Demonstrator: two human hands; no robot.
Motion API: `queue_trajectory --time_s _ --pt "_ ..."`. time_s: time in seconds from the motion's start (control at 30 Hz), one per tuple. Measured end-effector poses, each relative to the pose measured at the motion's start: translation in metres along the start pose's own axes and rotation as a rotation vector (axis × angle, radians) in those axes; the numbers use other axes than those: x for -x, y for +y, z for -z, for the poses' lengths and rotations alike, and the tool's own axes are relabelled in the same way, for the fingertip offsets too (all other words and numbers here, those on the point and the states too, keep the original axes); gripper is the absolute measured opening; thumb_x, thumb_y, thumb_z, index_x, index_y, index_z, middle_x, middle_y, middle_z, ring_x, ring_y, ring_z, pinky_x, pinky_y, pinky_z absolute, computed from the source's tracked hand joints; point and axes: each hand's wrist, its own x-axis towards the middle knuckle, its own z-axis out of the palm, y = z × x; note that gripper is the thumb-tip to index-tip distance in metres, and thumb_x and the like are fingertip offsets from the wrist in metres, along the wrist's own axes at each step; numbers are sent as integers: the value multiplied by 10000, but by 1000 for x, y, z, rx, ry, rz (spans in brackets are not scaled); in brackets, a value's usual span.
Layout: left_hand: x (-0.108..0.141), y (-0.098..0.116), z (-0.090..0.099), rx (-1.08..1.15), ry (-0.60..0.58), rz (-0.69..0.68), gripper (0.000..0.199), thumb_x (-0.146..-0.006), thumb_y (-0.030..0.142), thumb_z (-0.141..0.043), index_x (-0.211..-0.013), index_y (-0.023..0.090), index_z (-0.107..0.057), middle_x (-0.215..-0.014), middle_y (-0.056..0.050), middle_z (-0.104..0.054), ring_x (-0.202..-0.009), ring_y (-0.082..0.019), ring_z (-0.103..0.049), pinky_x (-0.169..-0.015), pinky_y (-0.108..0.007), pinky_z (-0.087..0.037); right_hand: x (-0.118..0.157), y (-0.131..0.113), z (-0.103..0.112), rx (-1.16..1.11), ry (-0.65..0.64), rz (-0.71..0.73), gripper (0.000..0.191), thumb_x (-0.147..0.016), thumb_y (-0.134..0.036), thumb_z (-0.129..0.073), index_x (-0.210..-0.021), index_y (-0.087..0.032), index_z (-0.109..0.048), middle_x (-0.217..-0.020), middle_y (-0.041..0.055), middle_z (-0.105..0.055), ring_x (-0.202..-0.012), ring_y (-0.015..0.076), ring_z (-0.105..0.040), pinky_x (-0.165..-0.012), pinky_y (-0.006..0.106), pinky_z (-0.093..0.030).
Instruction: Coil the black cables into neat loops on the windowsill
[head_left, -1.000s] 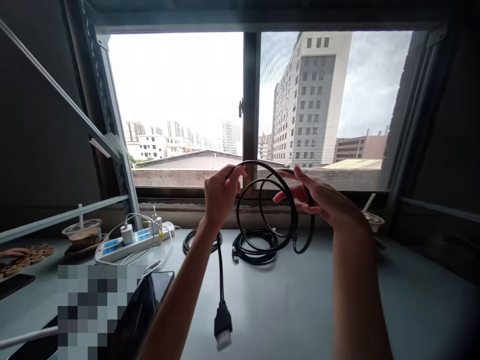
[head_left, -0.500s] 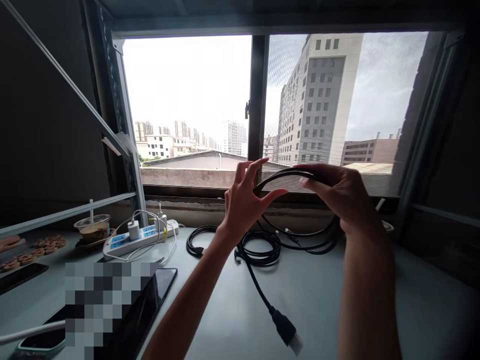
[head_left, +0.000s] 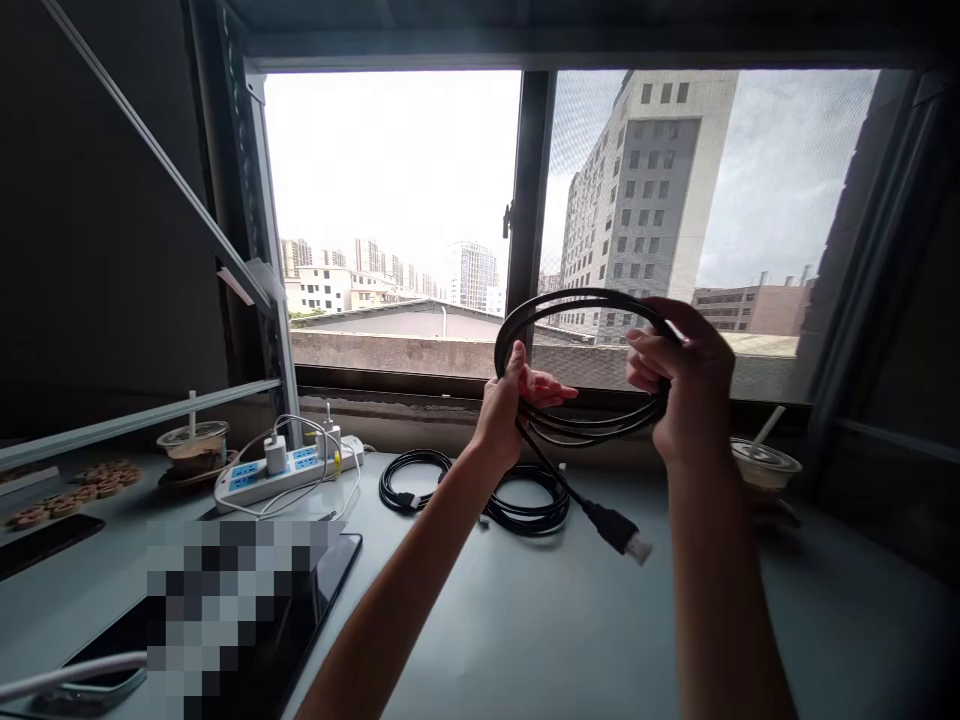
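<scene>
A black HDMI cable [head_left: 596, 432], wound into a loose coil, is held up above the table between my two hands. On the coil's left side is my left hand [head_left: 517, 405]; its thumb points up along the strands and its fingers reach through the loop. My right hand [head_left: 688, 375] is closed around the coil's right side with the fingers curled in. One end hangs below the coil, its plug [head_left: 615, 530] under a clear cap. Under my left arm and beside it, two more black cable coils, a left one [head_left: 384, 485] and a right one [head_left: 551, 515], lie on the table.
A white power strip [head_left: 247, 492] with chargers and white cords lies at the left. Drink cups stand at the left [head_left: 196, 452] and right [head_left: 765, 465]. A dark tablet-like device [head_left: 341, 565] and a phone [head_left: 52, 545] rest at the left. Behind is a window.
My left hand has turned, from fingers spread upward to thumb up with fingers through the loop. The coil is lifted and rounder, and its hanging plug has swung up and to the right.
</scene>
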Motion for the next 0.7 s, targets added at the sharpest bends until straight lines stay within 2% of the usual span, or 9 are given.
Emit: queue_trajectory --time_s 0.07,0.13,0.2,0.3,0.4,0.5,0.63,0.7 --pt "1 3 2 61 -14 7 556 -809 560 -475 -469 173 -265 -387 68 -337 -301 -28 -343 -333 -185 -205 -1 5 1 138 -41 -73 119 -676 -274 -650 -775 -209 -641 -455 -75 -357 -370 45 -316 -353 189 -245" --pt "1 4 6 1 29 -51 559 -789 556 -511 -458 174 -273 -348 85 -261 -266 -10 -210 -310 -192 -91 -1 7 3 293 -84 -132 165 -693 -323 -647 -775 -180 -650 -436 -70 -372 -341 53 -351 -328 189 -260" --pt "0 3 8 -105 89 -142 554 -776 542 -536 -434 169 -311 -328 82 -262 -262 -8 -208 -304 -189 -85 0 5 5 326 -117 -201 222 -685 -338 -660 -821 -163 -661 -417 -79 -355 -311 44 -315 -298 178 -220" --pt "0 -1 6 -188 135 -179 542 -785 528 -518 -415 172 -345 -310 71 -288 -248 -19 -234 -286 -189 -117 2 -5 8 173 -159 -305 252 -631 -324 -709 -817 -164 -652 -392 -106 -283 -303 12 -197 -284 157 -129" --pt "0 -8 1 -205 87 -68 503 -829 460 -453 -424 165 -401 -331 39 -389 -265 -49 -365 -306 -184 -251 6 -19 9 79 -198 -344 223 -560 -270 -754 -719 -169 -635 -362 -118 -238 -303 -3 -148 -293 154 -105" --pt "-2 -17 -1 -309 -16 86 430 -843 343 -407 -478 136 -504 -421 -18 -527 -375 -104 -543 -441 -212 -431 10 -30 8 45 -166 -326 166 -551 -224 -747 -624 -165 -611 -352 -115 -218 -297 -7 -154 -299 166 -102" --pt "-4 -26 2 -433 -167 297 295 -814 337 -439 -611 140 -525 -481 -57 -605 -388 -163 -580 -419 -232 -406 14 -34 0 48 -84 -238 186 -576 -202 -716 -758 -178 -685 -360 -112 -227 -290 3 -167 -301 188 -89" --pt "-4 -28 3 -452 -260 368 354 -829 387 -406 -631 130 -547 -529 -94 -639 -424 -168 -589 -432 -236 -407 16 -32 -4 39 -66 -195 229 -586 -200 -705 -815 -194 -705 -360 -110 -235 -288 10 -167 -301 199 -87"
